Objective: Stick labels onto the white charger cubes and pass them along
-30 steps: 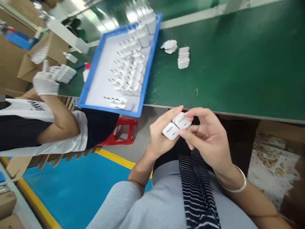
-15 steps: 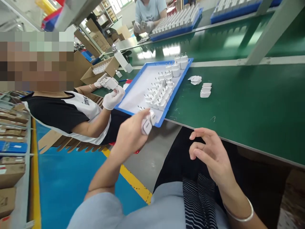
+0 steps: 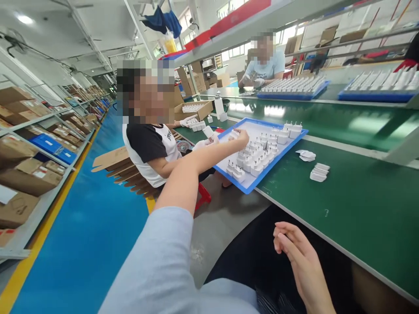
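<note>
My left hand (image 3: 241, 138) reaches over the far-left part of a blue-rimmed tray (image 3: 251, 189). Its fingers are closed on a white plug charger (image 3: 233, 134), partly hidden by the hand. Rows of white plug chargers (image 3: 257, 159) stand in the tray with their pins up, to the right of and in front of that hand. Off the table's front edge, above my lap, hangs my right hand (image 3: 299, 257). Its fingers are loosely bent and it holds nothing.
Small stacks of white pieces (image 3: 320, 172) lie on the green table (image 3: 366, 196). A gloved co-worker (image 3: 145, 144) sits at the left, handling white chargers. Across the table, another person (image 3: 266, 65) sits by a full blue tray (image 3: 294, 87). A white bottle (image 3: 218, 104) stands behind.
My left hand has moved from the tray's near corner to its far-left part. My right hand's fingers have drawn closer together. The camera view has swung left and up.
</note>
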Available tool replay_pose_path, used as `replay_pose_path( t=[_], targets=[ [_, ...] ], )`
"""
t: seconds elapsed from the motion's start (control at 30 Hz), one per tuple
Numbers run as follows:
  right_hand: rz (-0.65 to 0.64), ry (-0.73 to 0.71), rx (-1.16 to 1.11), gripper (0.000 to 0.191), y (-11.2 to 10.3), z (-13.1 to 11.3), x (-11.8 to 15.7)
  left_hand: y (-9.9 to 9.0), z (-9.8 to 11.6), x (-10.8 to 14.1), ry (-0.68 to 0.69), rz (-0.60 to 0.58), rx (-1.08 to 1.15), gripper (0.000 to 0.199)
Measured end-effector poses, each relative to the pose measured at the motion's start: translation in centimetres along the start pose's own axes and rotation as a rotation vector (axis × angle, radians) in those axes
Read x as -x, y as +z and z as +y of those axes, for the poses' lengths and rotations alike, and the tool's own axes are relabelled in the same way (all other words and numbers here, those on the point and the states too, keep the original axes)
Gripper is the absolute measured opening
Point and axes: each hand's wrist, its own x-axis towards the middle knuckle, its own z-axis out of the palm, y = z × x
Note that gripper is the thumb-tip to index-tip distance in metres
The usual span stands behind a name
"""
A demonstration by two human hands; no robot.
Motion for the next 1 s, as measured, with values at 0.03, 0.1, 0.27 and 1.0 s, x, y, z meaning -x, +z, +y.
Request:
replay_pose_path(
  t=[0.03,0.1,0.27,1.0],
  targets=[
    [0.004,0.019,0.010,0.037,0.0,0.3,0.0,0.8,-0.1,0.1,0.003,-0.024,0.006,0.027],
    [0.012,0.060,0.019,0.037,0.2,0.9,-0.2,1.9,-0.4,-0.1,0.015,-0.076,0.020,0.027],
    [-0.025,0.116,0.038,0.037,0.7,1.5,-0.7,0.8,-1.2,-1.1,0.137,-0.118,0.048,0.018],
    [-0.076,0.227,0.049,0.034,2.1,2.6,-1.3,-0.4,-11.8,14.0,-0.061,0.306,0.572,0.028]
  ],
)
